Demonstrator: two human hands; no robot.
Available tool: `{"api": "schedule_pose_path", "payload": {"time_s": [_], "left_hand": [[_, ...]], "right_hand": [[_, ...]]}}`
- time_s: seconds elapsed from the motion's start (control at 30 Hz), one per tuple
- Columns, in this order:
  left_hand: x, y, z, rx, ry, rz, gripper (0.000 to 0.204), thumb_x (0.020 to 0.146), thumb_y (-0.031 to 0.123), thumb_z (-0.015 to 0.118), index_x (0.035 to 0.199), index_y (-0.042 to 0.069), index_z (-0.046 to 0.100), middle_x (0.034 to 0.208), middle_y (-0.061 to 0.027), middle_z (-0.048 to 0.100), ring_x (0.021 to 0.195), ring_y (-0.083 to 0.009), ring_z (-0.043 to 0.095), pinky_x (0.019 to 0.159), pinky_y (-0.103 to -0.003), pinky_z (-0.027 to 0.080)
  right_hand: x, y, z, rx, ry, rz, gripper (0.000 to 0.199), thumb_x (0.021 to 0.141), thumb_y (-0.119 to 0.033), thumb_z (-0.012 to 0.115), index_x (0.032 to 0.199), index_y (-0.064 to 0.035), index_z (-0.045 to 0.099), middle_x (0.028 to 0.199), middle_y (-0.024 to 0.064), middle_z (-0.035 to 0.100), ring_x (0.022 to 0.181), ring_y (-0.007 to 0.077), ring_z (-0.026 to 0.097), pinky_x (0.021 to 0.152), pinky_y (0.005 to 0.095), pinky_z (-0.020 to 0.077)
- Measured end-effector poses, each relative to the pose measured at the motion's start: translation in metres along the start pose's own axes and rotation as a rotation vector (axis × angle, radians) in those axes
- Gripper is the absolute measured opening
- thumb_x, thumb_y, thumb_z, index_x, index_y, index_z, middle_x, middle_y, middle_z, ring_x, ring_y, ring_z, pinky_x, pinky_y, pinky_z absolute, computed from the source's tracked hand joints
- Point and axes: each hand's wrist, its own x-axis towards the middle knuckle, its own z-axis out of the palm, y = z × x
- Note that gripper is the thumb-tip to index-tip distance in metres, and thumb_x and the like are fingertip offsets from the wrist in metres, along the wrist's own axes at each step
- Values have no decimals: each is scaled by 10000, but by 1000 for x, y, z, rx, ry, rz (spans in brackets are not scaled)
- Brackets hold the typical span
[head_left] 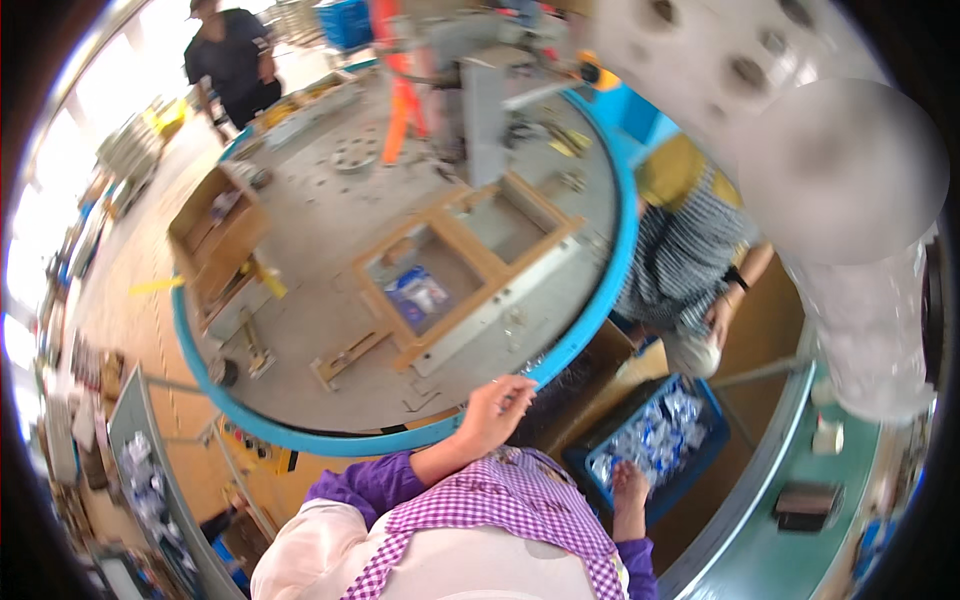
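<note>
Packets (pixel 667 428) (blue and white) lie just beyond the right hand (pixel 630 486).

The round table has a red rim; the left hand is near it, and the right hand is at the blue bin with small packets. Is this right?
Not quite: in the head view, the round table has a blue rim, not red. The left hand is near it, and the right hand is at the blue bin with small packets.
</note>
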Motion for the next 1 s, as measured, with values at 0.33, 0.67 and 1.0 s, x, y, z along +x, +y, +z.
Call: {"api": "schedule_pose_path", "payload": {"time_s": [0.33,0.67,1.0], "left_hand": [[4,8,-9,51,63,218,157,813,-21,588,965,16,600,910,-82,608,808,-154,597,666,-243,488],[5,6,-14,-72,81,206,171,814,-60,563,980,-23,580,1017,-96,564,905,-145,569,755,-244,477],[4,-10,-14,-39,150,140,78,811,-27,574,884,1,583,917,-94,592,794,-153,582,707,-252,468]], "right_hand": [[-104,-30,221,-541,-472,-611,114,874,-79,545,961,-6,553,784,47,597,637,92,553,567,201,441],[-130,-15,348,-471,-850,-893,148,884,-99,551,987,7,551,781,52,606,671,88,566,594,226,459],[-87,28,348,-1012,-758,-1198,208,864,-234,483,985,-87,566,963,158,593,830,360,577,632,434,469]]}}
